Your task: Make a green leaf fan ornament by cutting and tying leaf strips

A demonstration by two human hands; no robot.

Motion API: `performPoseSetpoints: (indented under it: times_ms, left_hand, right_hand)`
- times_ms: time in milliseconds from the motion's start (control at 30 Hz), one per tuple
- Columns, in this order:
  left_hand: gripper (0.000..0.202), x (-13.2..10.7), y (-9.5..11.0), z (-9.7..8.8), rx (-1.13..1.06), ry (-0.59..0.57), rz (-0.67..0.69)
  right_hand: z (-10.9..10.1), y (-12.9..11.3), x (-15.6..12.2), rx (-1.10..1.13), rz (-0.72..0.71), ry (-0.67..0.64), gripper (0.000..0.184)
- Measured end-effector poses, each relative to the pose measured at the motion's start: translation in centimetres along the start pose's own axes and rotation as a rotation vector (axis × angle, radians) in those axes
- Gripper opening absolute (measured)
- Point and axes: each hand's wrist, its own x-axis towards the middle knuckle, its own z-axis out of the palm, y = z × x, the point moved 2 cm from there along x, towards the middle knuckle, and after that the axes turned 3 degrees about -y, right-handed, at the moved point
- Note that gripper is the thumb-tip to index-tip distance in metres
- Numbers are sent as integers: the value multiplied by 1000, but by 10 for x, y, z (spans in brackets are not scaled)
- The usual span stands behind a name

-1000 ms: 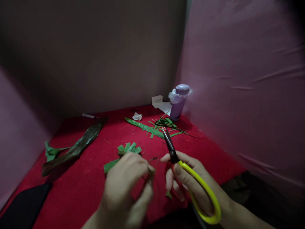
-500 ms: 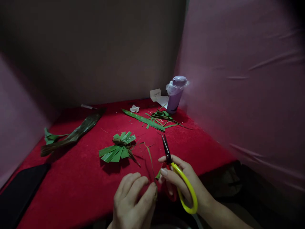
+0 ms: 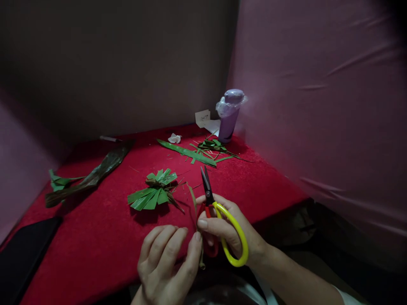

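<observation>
My right hand [image 3: 222, 231] is closed around scissors [image 3: 212, 212] with one yellow and one red handle loop, the black blades pointing up and away. My left hand [image 3: 167, 262] sits just to its left, thumb and fingers pinched on a thin brownish leaf strip [image 3: 192, 199] that rises between both hands. A folded green leaf fan [image 3: 153, 192] lies on the red cloth [image 3: 104, 237] beyond my left hand.
A long dark leaf [image 3: 92, 178] and a small folded green piece [image 3: 57, 183] lie at the left. A long green leaf [image 3: 186, 151] and leaf scraps [image 3: 211, 146] lie at the back by a purple bottle [image 3: 229, 116]. Pink fabric walls enclose both sides. A black object [image 3: 22, 254] is front left.
My left hand has dropped toward the near edge, uncovering the leaf fan. The scissors have moved left and nearer my left hand, and the thin strip now stands between both hands.
</observation>
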Motion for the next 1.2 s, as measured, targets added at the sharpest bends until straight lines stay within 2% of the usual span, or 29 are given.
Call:
performPoseSetpoints:
  times_ms: [267,367,433,467,533,600,633,700,767,933,1067,1200]
  left_hand:
    - [26,4,-2,-4,56,-9,14]
    - [36,-2,-2,-1,-23,-15,-56]
    - [41,-6,-2,1,-200,7,-235]
    - [40,-6,-2,2,-332,23,-381]
    - [26,-7,-1,6,-642,56,-772]
    - [5,-6,2,12,-1002,-72,-1178]
    - [12,-4,4,15,-1174,-146,-1321]
    - [20,0,8,17,-1416,-255,-1478]
    - [20,3,8,18,-1513,-276,-1525]
    - [17,5,8,18,-1597,-262,-1546]
    - [18,5,8,19,-1596,-272,-1540]
    - [18,5,7,21,-1565,-251,-1539]
  right_hand:
    - [1,-4,2,35,-37,3,44]
    - [2,-6,2,18,-71,65,42]
    - [3,-7,1,-7,-105,103,42]
    - [4,-8,1,-27,-124,120,42]
    - [4,-9,-1,-79,-166,146,42]
    - [5,-9,-3,-136,-217,157,41]
    - [5,-9,-4,-161,-244,157,40]
    - [6,-9,-5,-197,-284,152,37]
    - [7,-8,-6,-216,-299,148,34]
    - [8,-11,-2,-218,-290,147,34]
    - [6,-14,4,-189,-264,206,38]
    - [4,-13,9,-155,-204,198,42]
